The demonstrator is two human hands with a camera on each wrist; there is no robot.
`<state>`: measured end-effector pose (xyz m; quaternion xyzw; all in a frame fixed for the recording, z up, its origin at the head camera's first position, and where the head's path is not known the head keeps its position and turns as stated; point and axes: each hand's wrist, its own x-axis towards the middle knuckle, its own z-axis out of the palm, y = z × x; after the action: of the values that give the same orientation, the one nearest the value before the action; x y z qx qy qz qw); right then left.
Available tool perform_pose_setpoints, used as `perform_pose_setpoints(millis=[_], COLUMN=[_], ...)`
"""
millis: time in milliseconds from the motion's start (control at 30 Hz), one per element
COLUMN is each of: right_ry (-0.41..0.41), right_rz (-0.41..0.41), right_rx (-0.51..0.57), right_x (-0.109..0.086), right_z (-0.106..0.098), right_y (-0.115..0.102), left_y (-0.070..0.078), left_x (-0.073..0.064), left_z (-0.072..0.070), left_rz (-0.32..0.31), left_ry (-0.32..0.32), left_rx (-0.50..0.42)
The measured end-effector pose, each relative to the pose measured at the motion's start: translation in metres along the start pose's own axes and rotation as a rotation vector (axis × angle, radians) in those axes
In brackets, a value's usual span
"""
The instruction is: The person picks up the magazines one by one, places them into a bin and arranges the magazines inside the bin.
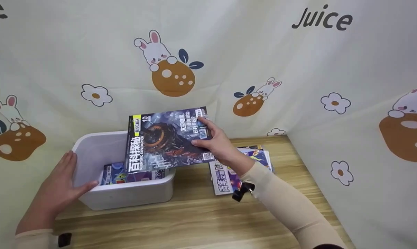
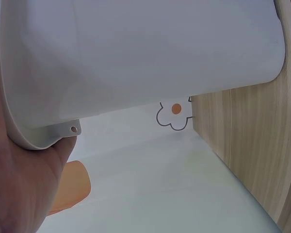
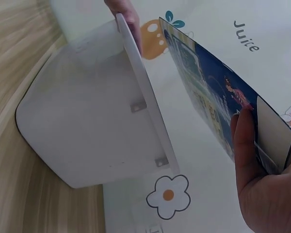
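My right hand (image 1: 219, 143) pinches a dark magazine (image 1: 167, 141) by its right edge, thumb on the front cover and the other fingers behind it. The cover shows a round glowing structure and large white Chinese lettering. In the right wrist view the magazine's back cover (image 3: 213, 87) is blue with a small pink figure, tilted above the bin's rim. My left hand (image 1: 58, 186) grips the near left corner of the white plastic bin (image 1: 132, 195), with the thumb along the front rim. Inside the bin lies another colourful magazine (image 1: 113, 173), partly hidden by the held one.
On the wooden table (image 1: 194, 224), right of the bin, lies a small stack of magazines (image 1: 222, 180), partly covered by my right forearm. A pale curtain (image 1: 215, 45) with rabbits and oranges hangs behind and along the right side.
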<state>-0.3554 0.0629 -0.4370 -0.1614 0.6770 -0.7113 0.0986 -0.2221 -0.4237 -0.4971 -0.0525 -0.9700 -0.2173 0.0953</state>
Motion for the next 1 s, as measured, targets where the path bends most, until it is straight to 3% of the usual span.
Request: perform_pose_setpoints(millis=[633, 900, 1000], right_ry=[0.01, 0.015, 0.02], right_rz=[-0.033, -0.02, -0.012], right_rx=[-0.169, -0.113, -0.142], right_x=[0.014, 0.017, 0.019], right_z=[0.05, 0.066, 0.072], right_y=[0.01, 0.013, 0.015], left_y=[0.0, -0.001, -0.001], left_x=[0.001, 0.002, 0.002], left_z=[0.001, 0.001, 0.0], left_rz=[-0.018, -0.006, 0.009], left_ry=[-0.001, 0.0, 0.007], left_rx=[0.014, 0.021, 0.016])
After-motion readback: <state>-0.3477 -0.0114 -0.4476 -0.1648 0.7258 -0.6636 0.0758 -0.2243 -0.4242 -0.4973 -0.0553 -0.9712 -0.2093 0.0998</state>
